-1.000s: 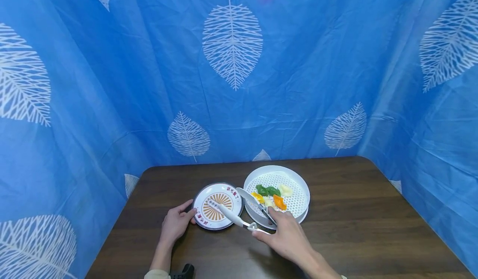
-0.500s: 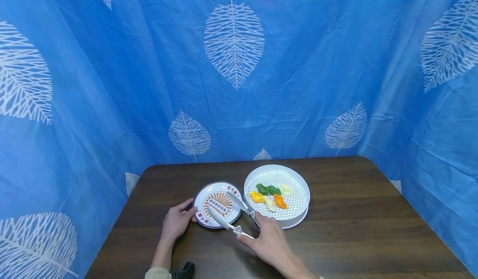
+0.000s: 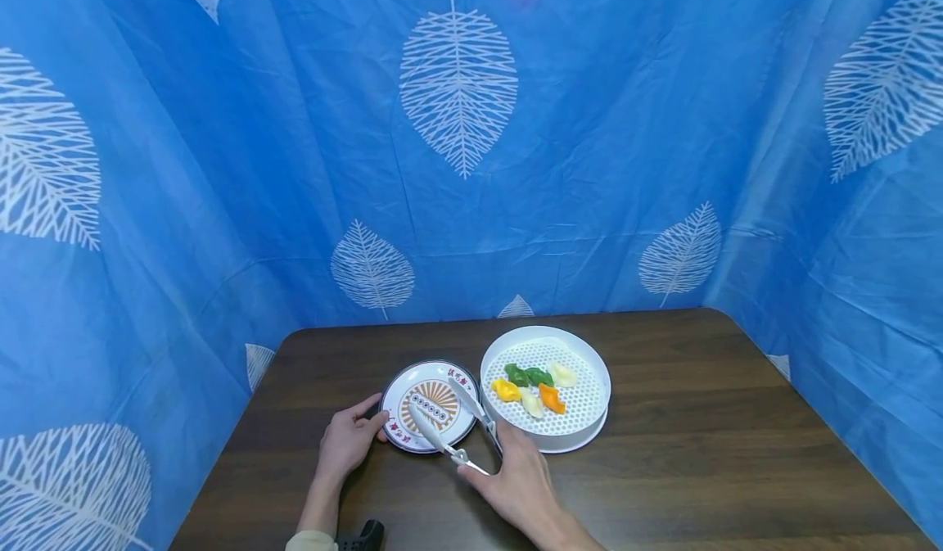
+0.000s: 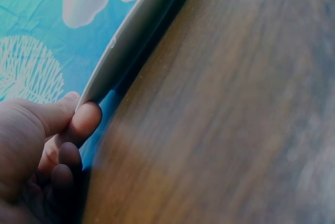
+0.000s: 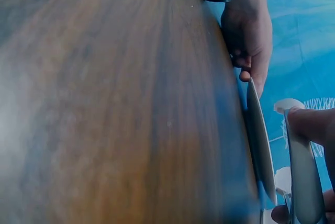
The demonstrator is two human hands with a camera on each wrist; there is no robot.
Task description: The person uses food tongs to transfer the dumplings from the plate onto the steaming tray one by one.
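My left hand (image 3: 346, 443) pinches the near-left rim of a round white plate (image 3: 399, 387), which has a sunburst pattern and red lettering. In the left wrist view the thumb (image 4: 55, 115) lies above the rim and fingers below it. My right hand (image 3: 513, 479) grips white-tipped food tongs (image 3: 430, 430). Their two arms are spread over the plate with nothing between them. Just right of the plate, a white steamer basket (image 3: 508, 345) holds several dumplings: a yellow one (image 3: 505, 390), an orange one (image 3: 551, 399), green ones (image 3: 540, 377) and white ones (image 3: 531, 404).
A white base (image 3: 589, 440) shows under the basket's near edge. Everything stands on a dark brown wooden table (image 3: 700, 420). A blue curtain (image 3: 575, 191) with white leaf prints hangs behind and at both sides. A black wrist strap (image 3: 363, 536) shows beside the left sleeve.
My right hand has moved left with the tongs, from over the basket's near-left edge to over the plate. More of the yellow and white dumplings shows. My left hand has stayed on the plate rim.
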